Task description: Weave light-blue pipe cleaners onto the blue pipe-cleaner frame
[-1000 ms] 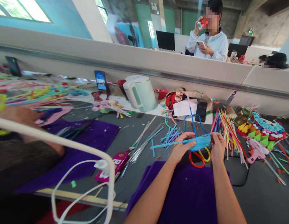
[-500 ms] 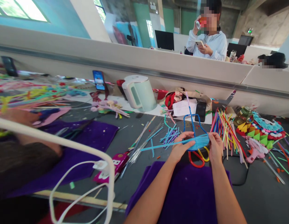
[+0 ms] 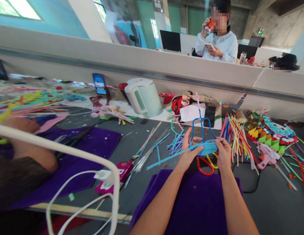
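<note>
In the middle right of the frame, the person's right hand [image 3: 224, 154] is pinching the right end of a light-blue woven piece [image 3: 208, 148] between thumb and fingers. The left hand [image 3: 187, 156] is spreading its index finger upward while its thumb is lying across the blue strips [image 3: 166, 158], whose long ends are pointing toward the lower left. Whether the left fingers are gripping from behind, I cannot tell, because the strips are hiding them. A darker blue wire frame [image 3: 203, 128] is rising above the piece. Just below it, the red and yellow handles of scissors [image 3: 206, 170] are showing, and a purple cloth [image 3: 198, 202] is lying under the forearms. To the right, a bundle of coloured stems [image 3: 237, 140] is lying near a pink glue gun [image 3: 266, 158]. At upper right, another person [image 3: 219, 45] is holding a red can [image 3: 210, 25] and a phone [image 3: 210, 46].
</note>
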A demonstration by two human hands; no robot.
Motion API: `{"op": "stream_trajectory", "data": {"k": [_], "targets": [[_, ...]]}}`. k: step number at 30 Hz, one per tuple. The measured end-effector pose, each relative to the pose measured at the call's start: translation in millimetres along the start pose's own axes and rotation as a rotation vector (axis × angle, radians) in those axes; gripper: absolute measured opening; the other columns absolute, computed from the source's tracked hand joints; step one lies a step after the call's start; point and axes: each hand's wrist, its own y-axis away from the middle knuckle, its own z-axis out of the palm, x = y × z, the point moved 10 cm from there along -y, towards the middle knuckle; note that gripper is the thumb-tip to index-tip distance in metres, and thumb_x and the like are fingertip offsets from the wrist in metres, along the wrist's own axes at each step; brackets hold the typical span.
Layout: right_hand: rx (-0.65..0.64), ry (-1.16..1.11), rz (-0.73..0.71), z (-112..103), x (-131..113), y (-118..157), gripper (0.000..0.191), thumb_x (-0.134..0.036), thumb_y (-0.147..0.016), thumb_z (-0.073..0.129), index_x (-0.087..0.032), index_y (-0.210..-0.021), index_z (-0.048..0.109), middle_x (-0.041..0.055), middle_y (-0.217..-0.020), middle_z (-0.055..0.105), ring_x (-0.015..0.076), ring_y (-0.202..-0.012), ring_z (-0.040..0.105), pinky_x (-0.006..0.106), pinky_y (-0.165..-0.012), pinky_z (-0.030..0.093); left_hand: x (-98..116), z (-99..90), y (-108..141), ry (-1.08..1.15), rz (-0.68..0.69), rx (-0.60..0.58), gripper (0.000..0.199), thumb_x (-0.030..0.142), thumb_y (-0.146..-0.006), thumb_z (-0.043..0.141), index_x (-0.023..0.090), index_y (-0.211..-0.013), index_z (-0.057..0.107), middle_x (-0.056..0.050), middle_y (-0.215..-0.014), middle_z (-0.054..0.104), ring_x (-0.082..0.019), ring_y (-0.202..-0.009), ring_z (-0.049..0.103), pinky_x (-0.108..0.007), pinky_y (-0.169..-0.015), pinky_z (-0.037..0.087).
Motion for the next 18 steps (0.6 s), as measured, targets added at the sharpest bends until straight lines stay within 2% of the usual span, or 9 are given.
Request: {"op": "stream_trajectory", "data": {"k": [1,3,5,7,9,11,15,18], "targets": [[0.015,0.002,-0.011,-1,0,0,0.029,-0.04,-0.069,0.072,-0.018,-0.087,0.062,0.0002,-0.07,0.066,0.0134,-0.059,0.058,0.025,-0.057,0.045,0,-0.5,0,0.036,-0.007,0.018,0.089,0.022,-0.065,0.076,0.031,-0.14,0.028,-0.003,-0.099,0.064,-0.014,-0.078,0.062,-0.027,-0.071,0.049],[0.042,0.019,-0.033,-3,-1,1,0.03,-0.041,-0.07,0.071,-0.018,-0.088,0.062,0.001,-0.071,0.067,0.0142,-0.06,0.059,0.026,-0.058,0.046,-5,-1.1,1,0.12,-0.044,0.037,0.087,0.021,-0.064,0.077,0.031,-0.138,0.033,-0.003,-0.097,0.065,-0.015,-0.08,0.063,-0.027,-0.072,0.049],[0.054,0.047,-0.048,-3,-1,2,0.031,-0.042,-0.07,0.07,-0.018,-0.088,0.062,0.0019,-0.072,0.067,0.0146,-0.06,0.06,0.027,-0.058,0.047,-17,0.0,0,0.209,-0.122,0.03,0.072,0.022,-0.062,0.078,0.025,-0.128,0.049,-0.003,-0.094,0.067,-0.016,-0.08,0.064,-0.027,-0.072,0.049],[0.048,0.065,-0.052,-2,-1,2,0.032,-0.043,-0.071,0.069,-0.017,-0.09,0.063,0.0027,-0.073,0.067,0.0148,-0.06,0.059,0.027,-0.058,0.047,-33,0.4,1,0.266,-0.228,0.031,0.052,0.024,-0.061,0.08,0.019,-0.11,0.063,-0.004,-0.09,0.068,-0.016,-0.075,0.064,-0.028,-0.071,0.049],[0.039,0.06,-0.055,0,0,3,0.032,-0.042,-0.072,0.068,-0.017,-0.091,0.063,0.0029,-0.073,0.067,0.0147,-0.06,0.059,0.027,-0.058,0.047,-48,-0.4,3,0.288,-0.33,0.046,0.039,0.025,-0.058,0.081,0.016,-0.095,0.069,-0.004,-0.084,0.07,-0.016,-0.069,0.064,-0.028,-0.069,0.049],[0.036,0.042,-0.063,0,-1,4,0.029,-0.04,-0.073,0.068,-0.017,-0.09,0.064,0.0023,-0.072,0.067,0.0142,-0.059,0.059,0.027,-0.058,0.046,-58,-2.3,5,0.291,-0.388,0.075,0.034,0.024,-0.056,0.083,0.016,-0.086,0.07,-0.002,-0.075,0.069,-0.015,-0.063,0.063,-0.028,-0.066,0.049],[0.042,0.041,-0.083,-1,-4,5,0.027,-0.036,-0.074,0.068,-0.017,-0.093,0.066,0.0031,-0.077,0.069,0.0149,-0.065,0.061,0.027,-0.062,0.047,-58,-4.6,5,0.263,-0.389,0.108,0.03,0.025,-0.053,0.084,0.015,-0.078,0.071,0.0,-0.069,0.067,-0.013,-0.06,0.062,-0.026,-0.065,0.049],[0.049,0.061,-0.083,-1,-4,5,0.031,-0.037,-0.075,0.067,-0.016,-0.097,0.066,0.0064,-0.084,0.07,0.0175,-0.071,0.063,0.029,-0.065,0.048,-54,-2.8,5,0.24,-0.369,0.087,0.037,0.026,-0.056,0.083,0.015,-0.089,0.07,-0.003,-0.079,0.069,-0.014,-0.065,0.063,-0.027,-0.067,0.049]]}}
